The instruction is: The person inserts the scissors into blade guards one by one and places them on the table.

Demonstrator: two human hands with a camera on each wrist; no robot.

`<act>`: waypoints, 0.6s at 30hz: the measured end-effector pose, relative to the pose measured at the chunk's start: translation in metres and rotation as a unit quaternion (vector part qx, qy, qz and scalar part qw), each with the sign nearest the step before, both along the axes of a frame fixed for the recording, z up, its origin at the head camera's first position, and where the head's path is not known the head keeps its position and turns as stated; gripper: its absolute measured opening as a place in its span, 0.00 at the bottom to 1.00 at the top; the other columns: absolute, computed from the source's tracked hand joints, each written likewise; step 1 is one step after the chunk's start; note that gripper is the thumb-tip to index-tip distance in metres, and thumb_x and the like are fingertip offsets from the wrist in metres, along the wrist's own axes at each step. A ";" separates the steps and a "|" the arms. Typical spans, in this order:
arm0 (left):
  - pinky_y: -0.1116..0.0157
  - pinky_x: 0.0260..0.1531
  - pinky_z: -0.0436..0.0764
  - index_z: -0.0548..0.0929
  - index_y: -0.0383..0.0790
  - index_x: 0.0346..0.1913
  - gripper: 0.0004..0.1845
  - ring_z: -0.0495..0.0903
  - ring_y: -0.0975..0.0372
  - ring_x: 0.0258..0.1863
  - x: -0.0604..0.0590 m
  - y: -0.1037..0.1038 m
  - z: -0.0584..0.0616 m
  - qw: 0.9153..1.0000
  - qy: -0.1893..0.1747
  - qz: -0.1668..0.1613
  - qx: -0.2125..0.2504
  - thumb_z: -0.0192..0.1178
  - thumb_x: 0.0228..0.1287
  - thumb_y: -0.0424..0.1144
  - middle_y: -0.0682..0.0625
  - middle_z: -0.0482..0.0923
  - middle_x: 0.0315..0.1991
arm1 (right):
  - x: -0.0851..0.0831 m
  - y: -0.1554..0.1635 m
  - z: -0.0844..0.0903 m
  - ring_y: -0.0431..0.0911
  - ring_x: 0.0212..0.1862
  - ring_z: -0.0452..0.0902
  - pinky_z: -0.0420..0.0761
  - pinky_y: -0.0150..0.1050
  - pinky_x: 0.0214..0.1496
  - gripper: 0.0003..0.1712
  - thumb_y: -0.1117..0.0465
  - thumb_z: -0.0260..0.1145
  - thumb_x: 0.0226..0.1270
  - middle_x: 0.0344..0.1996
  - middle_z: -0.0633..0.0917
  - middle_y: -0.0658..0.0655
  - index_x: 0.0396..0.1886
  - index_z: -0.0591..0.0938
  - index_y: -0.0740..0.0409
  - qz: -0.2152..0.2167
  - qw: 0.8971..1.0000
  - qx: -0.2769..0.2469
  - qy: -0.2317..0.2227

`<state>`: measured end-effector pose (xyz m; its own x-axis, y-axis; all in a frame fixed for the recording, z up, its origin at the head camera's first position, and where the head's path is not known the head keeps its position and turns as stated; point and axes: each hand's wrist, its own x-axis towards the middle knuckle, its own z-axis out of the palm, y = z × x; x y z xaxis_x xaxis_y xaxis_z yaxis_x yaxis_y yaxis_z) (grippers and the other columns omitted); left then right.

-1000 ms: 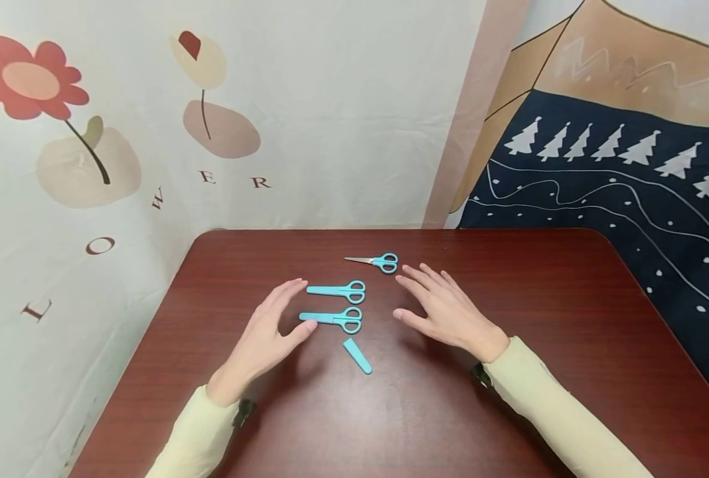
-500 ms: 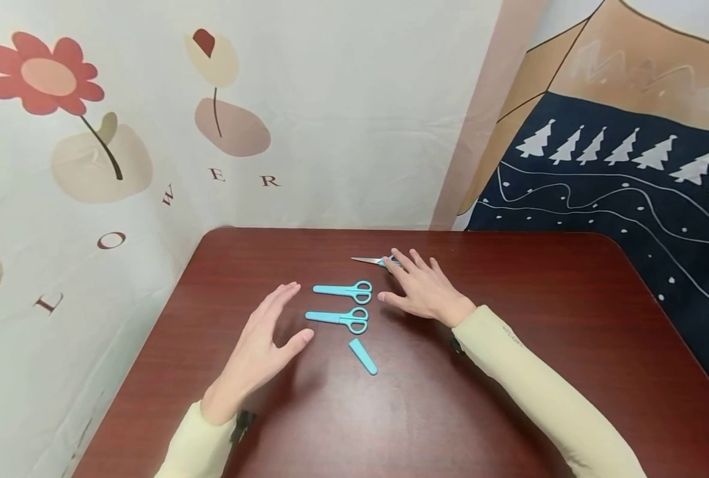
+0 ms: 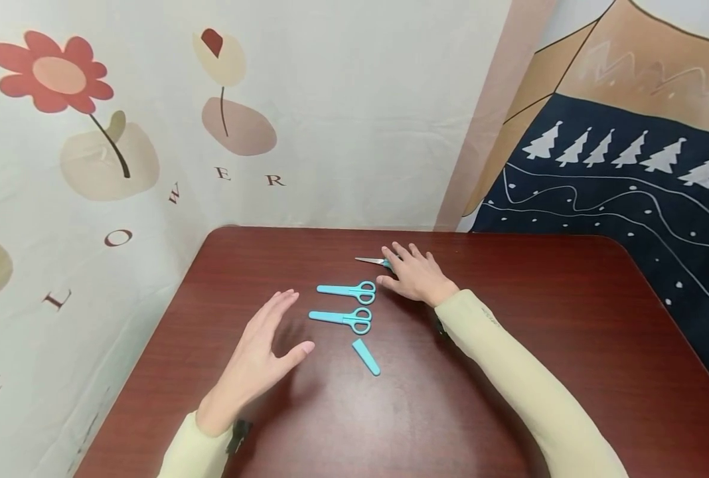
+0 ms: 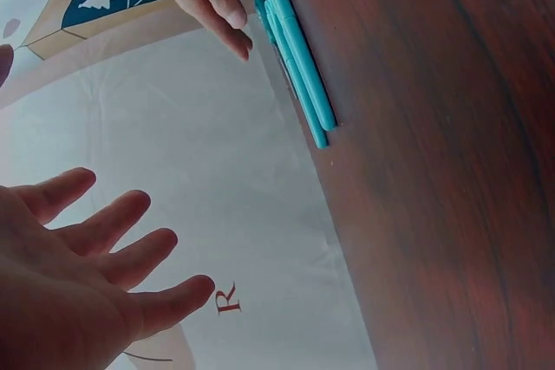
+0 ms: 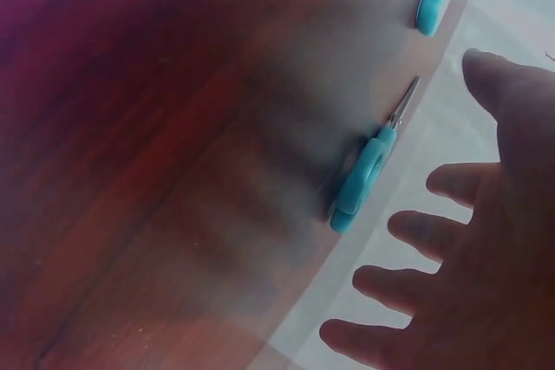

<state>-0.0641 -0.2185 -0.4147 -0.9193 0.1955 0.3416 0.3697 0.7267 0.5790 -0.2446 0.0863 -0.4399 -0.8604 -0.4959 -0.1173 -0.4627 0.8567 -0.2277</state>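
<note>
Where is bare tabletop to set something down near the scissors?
Free: the right half of the table, and the near edge below the loose cap. Crowded: the centre, with two capped scissors, the uncapped scissors under the right hand, and the left hand.

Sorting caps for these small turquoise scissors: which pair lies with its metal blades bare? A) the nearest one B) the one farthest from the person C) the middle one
B: the farthest turquoise scissors show bare metal blades by the right hand; the loose turquoise cap lies nearest the person.
</note>
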 end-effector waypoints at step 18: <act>0.37 0.70 0.60 0.68 0.45 0.77 0.45 0.59 0.48 0.78 0.001 0.004 0.000 1.000 -0.023 -0.004 -0.012 0.75 0.59 0.52 0.47 0.66 0.76 | 0.003 0.011 -0.006 0.58 0.52 0.82 0.82 0.51 0.56 0.21 0.60 0.70 0.73 0.52 0.84 0.65 0.60 0.82 0.67 0.048 0.994 -0.025 0.095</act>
